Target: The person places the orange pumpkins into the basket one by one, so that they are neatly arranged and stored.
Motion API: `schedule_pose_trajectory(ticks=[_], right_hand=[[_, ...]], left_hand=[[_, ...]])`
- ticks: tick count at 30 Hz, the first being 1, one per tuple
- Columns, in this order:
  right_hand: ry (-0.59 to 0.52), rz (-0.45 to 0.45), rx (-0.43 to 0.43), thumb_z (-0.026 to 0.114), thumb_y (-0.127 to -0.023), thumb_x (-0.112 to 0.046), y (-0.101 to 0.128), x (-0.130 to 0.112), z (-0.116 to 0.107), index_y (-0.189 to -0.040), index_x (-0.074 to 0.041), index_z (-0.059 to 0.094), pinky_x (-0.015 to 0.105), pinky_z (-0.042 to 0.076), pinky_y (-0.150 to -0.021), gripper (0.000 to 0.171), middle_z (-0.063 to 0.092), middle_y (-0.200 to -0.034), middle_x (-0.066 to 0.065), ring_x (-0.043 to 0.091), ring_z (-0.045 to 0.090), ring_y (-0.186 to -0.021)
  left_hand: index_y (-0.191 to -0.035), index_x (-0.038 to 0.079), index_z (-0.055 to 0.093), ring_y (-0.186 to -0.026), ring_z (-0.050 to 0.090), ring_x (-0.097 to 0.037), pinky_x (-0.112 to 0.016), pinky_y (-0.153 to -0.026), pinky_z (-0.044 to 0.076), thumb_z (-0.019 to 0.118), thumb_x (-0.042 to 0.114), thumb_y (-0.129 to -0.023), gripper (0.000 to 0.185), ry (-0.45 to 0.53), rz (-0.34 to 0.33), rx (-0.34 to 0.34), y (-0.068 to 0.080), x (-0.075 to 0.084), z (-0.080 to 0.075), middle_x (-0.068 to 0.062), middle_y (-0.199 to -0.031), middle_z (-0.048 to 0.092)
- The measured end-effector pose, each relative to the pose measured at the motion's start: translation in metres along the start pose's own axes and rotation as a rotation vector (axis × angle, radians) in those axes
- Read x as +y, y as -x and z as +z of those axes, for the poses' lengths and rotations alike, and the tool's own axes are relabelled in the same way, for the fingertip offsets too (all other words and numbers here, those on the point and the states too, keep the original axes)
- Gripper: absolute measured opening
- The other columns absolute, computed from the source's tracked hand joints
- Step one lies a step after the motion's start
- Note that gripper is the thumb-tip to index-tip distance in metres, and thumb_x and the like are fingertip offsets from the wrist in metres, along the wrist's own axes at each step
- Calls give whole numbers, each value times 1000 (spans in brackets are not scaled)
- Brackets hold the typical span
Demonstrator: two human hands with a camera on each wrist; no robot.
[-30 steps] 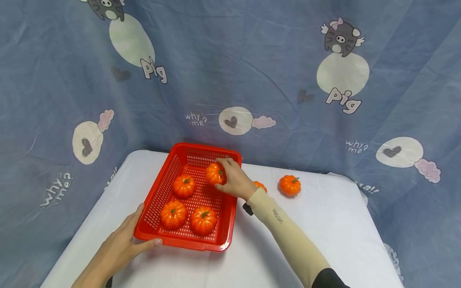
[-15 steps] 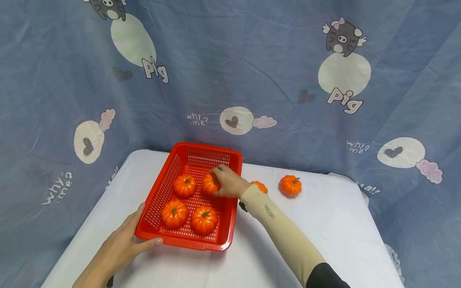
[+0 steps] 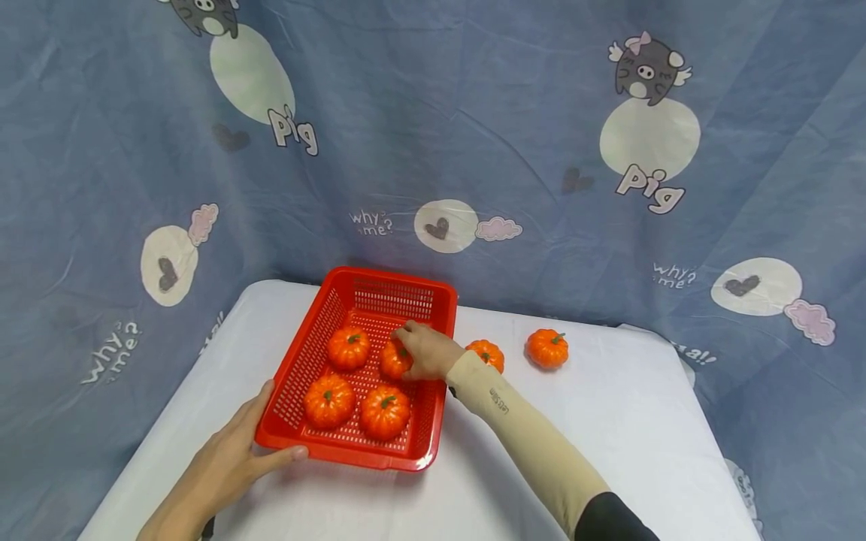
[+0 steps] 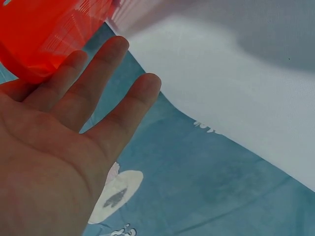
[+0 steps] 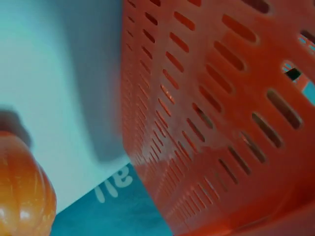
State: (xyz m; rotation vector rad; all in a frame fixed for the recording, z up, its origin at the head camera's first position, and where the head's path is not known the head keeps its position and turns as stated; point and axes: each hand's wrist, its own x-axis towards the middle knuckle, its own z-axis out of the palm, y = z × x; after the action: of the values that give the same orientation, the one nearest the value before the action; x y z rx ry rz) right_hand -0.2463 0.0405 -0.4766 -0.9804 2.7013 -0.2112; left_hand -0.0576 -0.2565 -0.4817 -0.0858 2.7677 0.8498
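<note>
A red slotted basket (image 3: 395, 299) stands on the white table (image 3: 609, 436). It holds three small orange pumpkins (image 3: 348, 347) (image 3: 328, 400) (image 3: 384, 412) lying loose. My right hand (image 3: 422, 352) reaches over the basket's right wall and grips a fourth pumpkin (image 3: 391, 362) low inside, close to the floor. My left hand (image 3: 233, 458) rests against the basket's near left corner, thumb along the front wall. In the left wrist view its fingers (image 4: 106, 73) lie straight beside the basket (image 4: 44, 34). The right wrist view shows the basket's outer wall (image 5: 211, 113) and a pumpkin (image 5: 22, 191) on the table.
Two more pumpkins (image 3: 485, 353) (image 3: 547, 348) sit on the table just right of the basket. A blue cartoon-print cloth (image 3: 514, 150) hangs behind and drapes around the table. The table's edges fall away at left and right.
My right hand has lowered the pumpkin from near the basket's back rim down into the basket, beside the others. The left hand and basket have stayed put.
</note>
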Motion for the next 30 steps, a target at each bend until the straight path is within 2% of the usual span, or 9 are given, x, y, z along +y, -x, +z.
schedule_pose_trajectory(ticks=[6, 13, 24, 30], right_hand=[[70, 2, -47, 86, -81, -39, -1, 0, 2, -143, -16, 52, 32, 52, -101, 74, 52, -138, 7, 19, 59, -114], [127, 1, -62, 83, -84, -40, 1, 0, 2, -146, -14, 49, 34, 49, -104, 75, 51, -142, 9, 21, 58, -121], [147, 24, -78, 83, -83, -41, 1, -3, 3, -150, -15, 45, 35, 47, -108, 81, 49, -146, 9, 24, 57, -125], [131, 5, -55, 82, -84, -43, 3, -4, 2, -150, -14, 45, 35, 46, -109, 82, 48, -146, 10, 25, 56, -126]], left_hand=[[-164, 15, -2, -134, 40, -53, -75, -96, 40, 68, 83, -70, 136, -2, 4, 3, 0, 1, 0, -29, -158, 28], [-164, 13, -1, -134, 40, -52, -74, -97, 40, 68, 83, -69, 137, 1, 6, 2, -1, 2, 0, -29, -158, 28], [-164, 12, -1, -134, 41, -52, -74, -97, 40, 69, 82, -70, 136, -6, 9, 7, 0, 2, -1, -30, -157, 30], [-164, 14, -1, -134, 41, -52, -75, -96, 41, 69, 82, -70, 135, -4, 10, 7, 1, 1, -2, -29, -157, 30]])
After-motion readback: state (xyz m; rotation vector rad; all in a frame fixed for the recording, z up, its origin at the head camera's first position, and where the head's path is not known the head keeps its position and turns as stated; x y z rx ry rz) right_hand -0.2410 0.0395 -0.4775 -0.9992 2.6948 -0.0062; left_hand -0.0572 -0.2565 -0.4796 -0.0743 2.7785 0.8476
